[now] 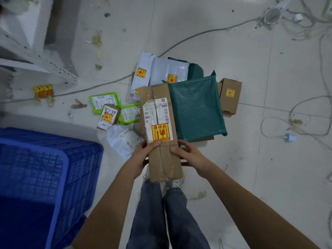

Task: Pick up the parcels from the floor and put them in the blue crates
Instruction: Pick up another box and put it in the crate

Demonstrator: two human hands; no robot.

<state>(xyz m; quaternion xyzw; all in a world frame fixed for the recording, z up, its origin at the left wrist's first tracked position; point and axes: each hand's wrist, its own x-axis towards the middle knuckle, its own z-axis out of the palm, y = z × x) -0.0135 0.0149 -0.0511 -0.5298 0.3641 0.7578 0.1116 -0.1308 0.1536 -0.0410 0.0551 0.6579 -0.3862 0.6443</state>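
Observation:
A long brown cardboard parcel (159, 123) with a white label and a yellow fragile sticker is held up above the floor. My left hand (142, 155) grips its left edge and my right hand (186, 153) grips its right edge, thumbs on top. A blue crate (75, 159) stands at the lower left. On the floor beyond lie a green-wrapped parcel (197, 112), white mailers (161, 72), a small brown box (230, 95), green pouches (106, 101), a small labelled box (108, 115) and a white bag (123, 139).
A white metal shelf frame (45, 56) stands at the upper left. Cables (197, 35) trail over the white tiled floor, with more wires and a plug (290, 137) at the right. A yellow wrapper (43, 90) and scraps lie near the shelf. My legs and shoes are below the parcel.

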